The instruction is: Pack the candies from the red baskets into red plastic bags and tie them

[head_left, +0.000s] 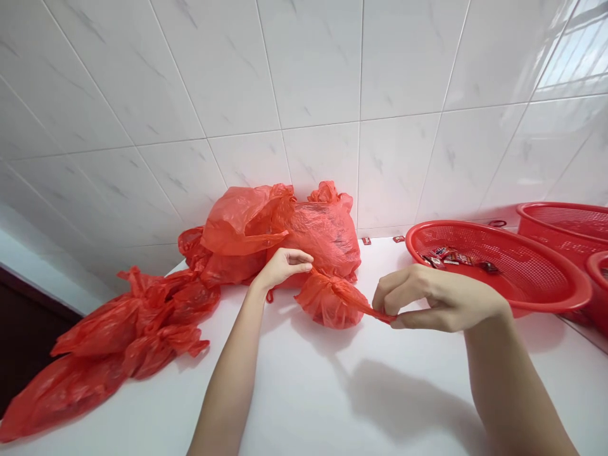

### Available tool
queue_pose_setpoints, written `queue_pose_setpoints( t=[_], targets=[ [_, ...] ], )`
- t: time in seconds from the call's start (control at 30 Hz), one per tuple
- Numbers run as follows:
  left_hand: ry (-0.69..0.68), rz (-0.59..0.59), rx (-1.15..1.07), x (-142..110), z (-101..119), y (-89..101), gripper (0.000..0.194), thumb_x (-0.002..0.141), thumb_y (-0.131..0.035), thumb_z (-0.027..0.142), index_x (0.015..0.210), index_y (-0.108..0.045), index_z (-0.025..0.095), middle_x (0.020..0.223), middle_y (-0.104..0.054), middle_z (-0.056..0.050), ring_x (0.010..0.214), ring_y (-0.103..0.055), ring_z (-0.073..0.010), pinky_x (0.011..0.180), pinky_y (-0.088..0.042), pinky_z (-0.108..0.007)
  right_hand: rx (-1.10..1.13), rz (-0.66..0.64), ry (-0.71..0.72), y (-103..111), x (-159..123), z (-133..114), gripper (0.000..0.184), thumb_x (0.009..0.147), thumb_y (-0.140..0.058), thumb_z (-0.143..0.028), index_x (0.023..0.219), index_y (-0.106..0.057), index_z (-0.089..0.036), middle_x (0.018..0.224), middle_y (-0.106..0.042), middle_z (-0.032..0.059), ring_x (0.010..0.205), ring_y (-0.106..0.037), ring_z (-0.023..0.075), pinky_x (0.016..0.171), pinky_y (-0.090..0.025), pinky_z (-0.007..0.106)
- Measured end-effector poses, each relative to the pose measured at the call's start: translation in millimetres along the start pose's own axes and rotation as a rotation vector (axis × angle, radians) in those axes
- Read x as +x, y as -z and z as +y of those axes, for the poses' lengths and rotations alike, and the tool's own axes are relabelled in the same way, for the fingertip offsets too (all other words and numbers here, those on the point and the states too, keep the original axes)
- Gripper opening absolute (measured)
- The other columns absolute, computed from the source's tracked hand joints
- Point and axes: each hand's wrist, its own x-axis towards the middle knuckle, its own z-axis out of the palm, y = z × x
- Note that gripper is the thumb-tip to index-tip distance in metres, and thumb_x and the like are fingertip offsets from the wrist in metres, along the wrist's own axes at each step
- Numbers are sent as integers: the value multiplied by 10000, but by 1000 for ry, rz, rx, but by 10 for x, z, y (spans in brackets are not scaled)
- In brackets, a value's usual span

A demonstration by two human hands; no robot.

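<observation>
A small filled red plastic bag sits on the white table in front of me, its neck gathered. My right hand pinches one end of the bag and pulls it out to the right in a taut, twisted strip. At the other end, my left hand has thumb and fingers closed at the bag's upper left edge. What the bag contains is hidden by the plastic. Just behind it stands a larger full red bag, close to my left fingers.
More knotted red bags lie along the left side. At right stands a red mesh basket holding several small wrapped packets, beside other red baskets. Two small packets lie near the tiled wall.
</observation>
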Motion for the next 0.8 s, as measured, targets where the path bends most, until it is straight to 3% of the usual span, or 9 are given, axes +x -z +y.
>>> queue_pose_setpoints(
  t=[0.1,0.23,0.37,0.47,0.53,0.6,0.63,0.7,0.8],
  targets=[
    [-57,68,11,-7,65,2,448,605,-866,490,859,-760,137,932,-782,-103,895,-712,-245,914,-553,-417,44,139,-74,11,-19,23,159,923,-629,-232,821,-749,-209,797,-726,46,717,-639,163,695,-530,286],
    [-256,142,-22,-139,355,-88,357,711,-809,439,914,-742,154,972,-760,-92,962,-696,-242,899,-560,-382,236,462,-163,-46,17,75,187,936,-641,-331,862,-738,-189,786,-727,56,705,-678,187,669,-561,322],
    [-493,25,-8,-407,726,-398,307,758,-824,347,1005,-743,183,1005,-727,-75,960,-678,-221,887,-556,-342,225,695,-102,-212,192,127,179,928,-661,-345,846,-718,-197,752,-678,36,674,-646,181,644,-550,336],
    [-527,-15,94,-558,880,-640,129,845,-757,309,848,-729,183,807,-693,-23,759,-646,-165,731,-539,-285,20,773,-45,-339,321,141,216,928,-666,-344,757,-677,-213,769,-641,34,727,-599,180,674,-514,332],
    [-505,-5,117,-593,905,-713,217,908,-681,317,743,-691,176,704,-648,-4,666,-607,-144,643,-510,-268,-61,776,-34,-374,347,126,202,940,-654,-339,776,-660,-220,818,-648,37,766,-602,182,713,-513,336],
    [-497,25,97,-592,896,-710,222,914,-678,338,765,-701,176,734,-673,-12,702,-632,-155,673,-524,-275,-71,744,-48,-365,326,105,121,916,-691,-351,915,-666,-233,922,-674,40,841,-629,194,773,-528,344],
    [-504,61,75,-587,890,-691,193,903,-696,344,803,-716,179,781,-701,-19,749,-656,-166,716,-539,-282,-64,697,-61,-353,308,98,194,881,-736,-364,1012,-662,-241,997,-685,44,899,-642,206,811,-535,351],
    [-535,190,18,-593,889,-641,146,876,-732,330,854,-733,186,849,-735,-25,813,-685,-178,777,-559,-291,-46,518,-95,-339,280,101,410,800,-815,-369,1151,-639,-251,1084,-697,44,954,-658,228,832,-544,354],
    [-591,423,-31,-670,934,-523,90,835,-769,277,836,-738,192,832,-742,-5,807,-700,-170,792,-580,-289,-75,256,-173,-371,283,147,332,849,-756,-291,1162,-656,-242,968,-732,22,817,-685,218,719,-554,331]
  ],
)
